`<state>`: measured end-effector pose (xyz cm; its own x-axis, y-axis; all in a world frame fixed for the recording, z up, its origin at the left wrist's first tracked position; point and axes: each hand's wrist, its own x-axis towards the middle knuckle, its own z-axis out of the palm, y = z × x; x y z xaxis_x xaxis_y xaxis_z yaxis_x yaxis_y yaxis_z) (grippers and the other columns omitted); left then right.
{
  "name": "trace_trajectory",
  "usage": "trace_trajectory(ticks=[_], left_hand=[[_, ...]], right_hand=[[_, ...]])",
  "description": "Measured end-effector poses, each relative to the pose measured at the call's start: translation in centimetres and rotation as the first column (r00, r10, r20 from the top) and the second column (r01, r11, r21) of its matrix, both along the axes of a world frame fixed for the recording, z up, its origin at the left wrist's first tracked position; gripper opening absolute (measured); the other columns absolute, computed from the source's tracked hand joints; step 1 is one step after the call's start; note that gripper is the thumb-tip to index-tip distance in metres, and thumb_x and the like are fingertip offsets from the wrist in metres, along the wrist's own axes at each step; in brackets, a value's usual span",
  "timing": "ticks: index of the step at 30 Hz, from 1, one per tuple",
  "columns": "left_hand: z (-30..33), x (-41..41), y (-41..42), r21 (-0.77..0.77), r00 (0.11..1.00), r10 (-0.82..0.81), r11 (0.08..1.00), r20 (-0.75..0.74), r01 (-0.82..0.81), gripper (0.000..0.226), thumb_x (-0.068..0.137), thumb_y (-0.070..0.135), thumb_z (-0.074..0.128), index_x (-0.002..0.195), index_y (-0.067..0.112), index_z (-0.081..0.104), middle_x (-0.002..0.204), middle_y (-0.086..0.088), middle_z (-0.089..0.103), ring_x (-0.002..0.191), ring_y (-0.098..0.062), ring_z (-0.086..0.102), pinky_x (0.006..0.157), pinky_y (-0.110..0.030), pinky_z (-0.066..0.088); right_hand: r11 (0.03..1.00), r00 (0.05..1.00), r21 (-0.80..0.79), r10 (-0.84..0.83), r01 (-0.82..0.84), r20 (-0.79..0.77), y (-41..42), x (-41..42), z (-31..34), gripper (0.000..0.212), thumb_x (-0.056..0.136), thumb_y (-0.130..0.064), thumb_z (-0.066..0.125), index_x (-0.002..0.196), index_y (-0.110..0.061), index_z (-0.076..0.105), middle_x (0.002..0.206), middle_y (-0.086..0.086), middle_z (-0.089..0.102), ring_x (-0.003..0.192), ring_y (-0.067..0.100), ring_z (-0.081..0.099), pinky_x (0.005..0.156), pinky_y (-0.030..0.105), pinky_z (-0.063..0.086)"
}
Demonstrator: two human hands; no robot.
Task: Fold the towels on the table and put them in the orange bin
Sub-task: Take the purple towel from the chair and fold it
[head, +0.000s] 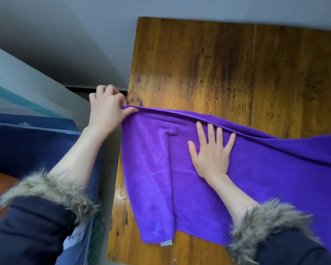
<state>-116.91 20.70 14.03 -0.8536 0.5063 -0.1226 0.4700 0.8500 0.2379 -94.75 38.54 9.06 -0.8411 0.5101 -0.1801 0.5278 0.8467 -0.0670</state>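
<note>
A purple towel [256, 178] lies spread over the near half of the wooden table [199, 64], with its left part doubled over and a white tag at the near edge. My left hand [107, 109] pinches the towel's far left corner at the table's left edge. My right hand [212, 152] lies flat on the towel, fingers spread, just below the far hem. No orange bin is in view.
Left of the table stands a dark blue upholstered piece [36, 146], with a narrow gap between it and the table. A grey wall [84, 35] runs behind. The table's far half shows bare wood. Both sleeves have fur cuffs.
</note>
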Motion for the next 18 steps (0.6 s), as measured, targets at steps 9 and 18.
trace_trajectory(ticks=[9, 18], left_hand=[[0.8, -3.0, 4.1, 0.263, 0.991, 0.071, 0.96, 0.11, -0.098, 0.039, 0.078, 0.041, 0.07, 0.071, 0.01, 0.048, 0.083, -0.007, 0.045, 0.083, -0.027, 0.049, 0.076, -0.037, 0.042], [-0.6, -3.5, 1.5, 0.298, 0.934, 0.254, 0.898, 0.251, -0.325, 0.039, 0.07, 0.05, 0.073, 0.07, 0.021, 0.047, 0.069, 0.007, 0.055, 0.069, -0.015, 0.049, 0.064, -0.031, 0.04]], right_hand=[[1.0, 0.999, 0.021, 0.013, -0.013, 0.036, 0.1, 0.0, 0.1, 0.063, 0.09, -0.054, 0.021, 0.147, -0.026, 0.019, 0.155, 0.007, 0.022, 0.143, 0.029, 0.018, 0.11, 0.064, 0.011], [0.999, 0.999, 0.029, 0.014, -0.016, 0.039, 0.0, -0.1, 0.1, 0.063, 0.09, -0.054, 0.02, 0.146, -0.025, 0.022, 0.154, 0.008, 0.025, 0.142, 0.03, 0.02, 0.111, 0.063, 0.01]])
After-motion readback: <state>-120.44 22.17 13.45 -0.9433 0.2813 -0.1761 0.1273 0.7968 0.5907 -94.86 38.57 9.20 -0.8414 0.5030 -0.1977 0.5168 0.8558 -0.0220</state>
